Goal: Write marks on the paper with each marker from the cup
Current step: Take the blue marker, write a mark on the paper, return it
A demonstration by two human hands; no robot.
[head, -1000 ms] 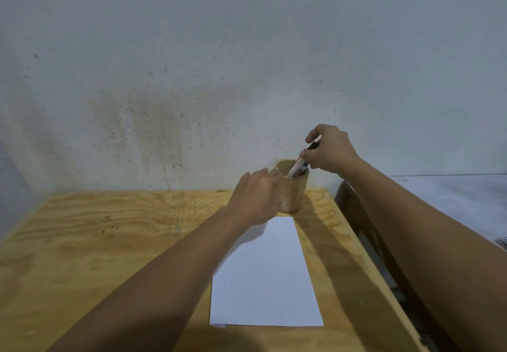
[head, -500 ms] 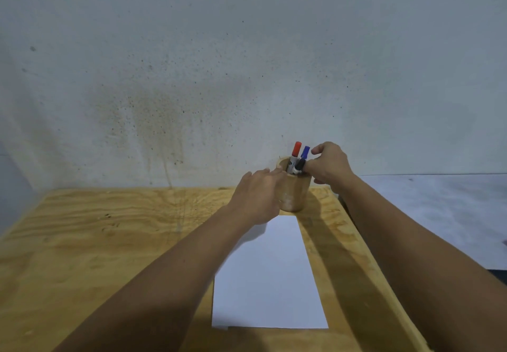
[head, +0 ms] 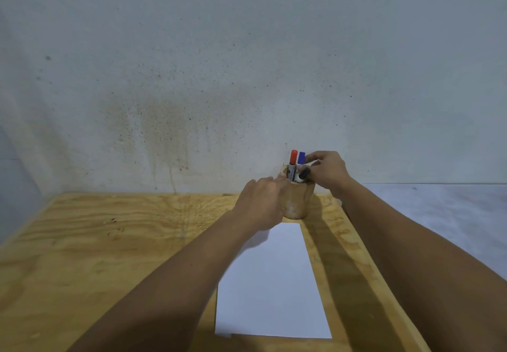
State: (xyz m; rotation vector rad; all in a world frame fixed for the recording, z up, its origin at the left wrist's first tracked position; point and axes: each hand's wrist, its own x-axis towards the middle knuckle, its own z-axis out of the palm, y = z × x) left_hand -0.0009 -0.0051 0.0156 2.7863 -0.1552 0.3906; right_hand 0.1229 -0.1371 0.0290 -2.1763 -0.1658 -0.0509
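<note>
A round wooden cup (head: pixel 297 200) stands at the back of the wooden table (head: pixel 109 242), close to the wall. A red-capped marker (head: pixel 293 157) and a blue-capped marker (head: pixel 301 158) stick up out of it. A black-capped marker (head: pixel 304 174) leans at the cup's rim, pinched by my right hand (head: pixel 327 170). My left hand (head: pixel 260 203) wraps the cup's left side and steadies it. A blank white sheet of paper (head: pixel 271 283) lies in front of the cup, partly under my left forearm.
A stained grey wall (head: pixel 219 77) rises right behind the cup. The table's right edge (head: pixel 384 283) runs close beside the paper, with pale floor (head: pixel 452 214) beyond it.
My right hand has come down from above the cup to its rim with the black marker. The red and blue markers now show above the cup. My left hand stayed on the cup.
</note>
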